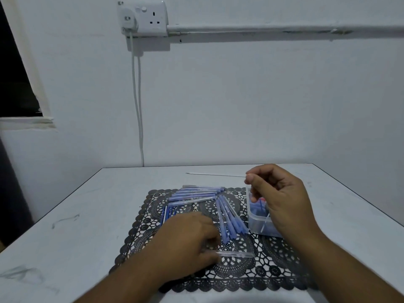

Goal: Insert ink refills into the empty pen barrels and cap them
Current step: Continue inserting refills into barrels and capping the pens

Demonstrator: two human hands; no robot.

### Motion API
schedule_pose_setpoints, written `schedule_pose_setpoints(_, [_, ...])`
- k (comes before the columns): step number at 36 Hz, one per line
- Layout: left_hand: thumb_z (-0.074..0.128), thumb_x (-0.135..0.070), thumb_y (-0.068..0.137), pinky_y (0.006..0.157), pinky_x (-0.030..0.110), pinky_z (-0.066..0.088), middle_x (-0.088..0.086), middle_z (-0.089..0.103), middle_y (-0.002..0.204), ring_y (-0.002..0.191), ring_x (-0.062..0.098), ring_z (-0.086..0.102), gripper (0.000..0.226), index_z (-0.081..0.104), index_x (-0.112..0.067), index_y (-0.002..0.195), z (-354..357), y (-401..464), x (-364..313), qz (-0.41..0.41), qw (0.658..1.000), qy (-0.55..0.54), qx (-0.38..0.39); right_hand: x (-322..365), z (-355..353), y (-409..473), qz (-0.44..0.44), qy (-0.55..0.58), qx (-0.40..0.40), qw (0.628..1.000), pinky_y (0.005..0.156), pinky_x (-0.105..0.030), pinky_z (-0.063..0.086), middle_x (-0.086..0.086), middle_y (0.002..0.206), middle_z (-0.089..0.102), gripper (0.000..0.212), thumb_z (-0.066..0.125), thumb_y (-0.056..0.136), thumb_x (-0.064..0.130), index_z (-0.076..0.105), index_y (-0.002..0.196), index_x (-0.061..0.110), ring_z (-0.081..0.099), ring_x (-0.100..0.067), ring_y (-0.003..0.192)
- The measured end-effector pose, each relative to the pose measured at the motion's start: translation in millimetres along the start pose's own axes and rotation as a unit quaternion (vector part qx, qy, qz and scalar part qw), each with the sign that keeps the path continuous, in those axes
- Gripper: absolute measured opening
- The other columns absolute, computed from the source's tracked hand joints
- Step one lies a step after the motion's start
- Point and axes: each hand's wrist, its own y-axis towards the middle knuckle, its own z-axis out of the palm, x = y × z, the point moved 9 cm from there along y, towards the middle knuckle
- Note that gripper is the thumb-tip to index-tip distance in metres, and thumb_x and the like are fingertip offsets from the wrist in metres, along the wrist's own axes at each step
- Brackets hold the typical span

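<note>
Clear plastic tub (258, 224) holds blue caps; right hand (282, 197) fingers pinch a refill (215, 175), left hand (185, 239) grips a barrel (237, 254).

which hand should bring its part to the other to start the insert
Right. The right hand pinches the refill in the air, free to move; the left hand holds the clear barrel on the mat.

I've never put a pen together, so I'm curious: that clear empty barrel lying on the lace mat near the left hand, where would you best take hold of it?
Probably at its left end, where the left hand already meets it. The clear barrel lies flat on the mat, pointing right, so pinching that end from above with thumb and fingers keeps the rest free for the refill pinched in the right hand.
</note>
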Motion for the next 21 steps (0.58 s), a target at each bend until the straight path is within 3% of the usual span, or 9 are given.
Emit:
schedule_pose_setpoints(3, [0.060, -0.057, 0.092, 0.074, 0.026, 0.055, -0.020, 0.068, 0.095, 0.089, 0.001, 0.061, 0.027, 0.072, -0.036, 0.104, -23.4, -1.7, -6.1, 0.014, 0.996, 0.021, -0.085, -0.6, 0.2, -0.2, -0.001, -0.010, 0.000, 1.000, 0.058, -0.028, 0.054, -0.005, 0.071, 0.068, 0.005, 0.072, 0.092, 0.013, 0.074, 0.090, 0.010, 0.058, -0.023, 0.060])
schedule_pose_setpoints(6, [0.063, -0.035, 0.096, 0.077, 0.016, 0.047, -0.015, 0.071, 0.102, 0.089, 0.004, 0.063, 0.018, 0.075, -0.030, 0.108, -58.8, -8.9, -9.2, 0.027, 0.976, 0.001, -0.217, -1.3, 1.4, -1.9, -0.006, -0.027, 0.005, 1.000, 0.060, -0.040, 0.054, -0.005, 0.072, 0.069, 0.005, 0.073, 0.092, 0.016, 0.074, 0.090, 0.012, 0.059, -0.025, 0.060])
schedule_pose_setpoints(9, [0.063, -0.025, 0.098, 0.080, 0.023, 0.052, -0.007, 0.072, 0.110, 0.096, 0.011, 0.065, 0.022, 0.076, -0.021, 0.115, -88.8, -20.2, 0.3, -0.003, 0.946, 0.028, -0.323, -2.0, 7.1, -4.5, -0.003, -0.021, 0.019, 1.000, 0.058, -0.033, 0.054, -0.001, 0.069, 0.067, 0.003, 0.074, 0.091, 0.014, 0.074, 0.089, 0.013, 0.059, -0.020, 0.058])
schedule_pose_setpoints(11, [0.067, -0.024, 0.098, 0.075, 0.032, 0.054, -0.005, 0.073, 0.111, 0.094, 0.017, 0.064, 0.021, 0.077, -0.019, 0.115, -98.0, -24.3, 6.3, -0.020, 0.935, 0.068, -0.348, -2.6, 13.1, -7.8, 0.004, -0.014, 0.029, 0.999, 0.058, -0.026, 0.052, 0.002, 0.069, 0.067, 0.003, 0.075, 0.091, 0.013, 0.075, 0.089, 0.014, 0.058, -0.017, 0.058])
schedule_pose_setpoints(14, [0.071, -0.026, 0.095, 0.070, 0.033, 0.051, -0.006, 0.075, 0.107, 0.089, 0.021, 0.057, 0.020, 0.079, -0.018, 0.111, -100.6, -25.2, 9.4, -0.020, 0.927, 0.127, -0.351, -0.9, 19.6, -12.8, 0.006, -0.006, 0.038, 0.999, 0.059, -0.023, 0.051, 0.002, 0.073, 0.069, 0.004, 0.075, 0.091, 0.013, 0.076, 0.089, 0.016, 0.057, -0.013, 0.063])
schedule_pose_setpoints(21, [0.073, -0.020, 0.095, 0.064, 0.042, 0.049, -0.004, 0.075, 0.091, 0.077, 0.025, 0.055, 0.008, 0.079, -0.015, 0.092, -105.6, -27.8, 7.5, -0.006, 0.920, 0.133, -0.370, 6.4, 28.0, -15.7, -0.004, -0.007, 0.046, 0.999, 0.065, -0.026, 0.054, 0.002, 0.075, 0.072, 0.005, 0.076, 0.090, 0.013, 0.077, 0.088, 0.018, 0.062, -0.011, 0.067])
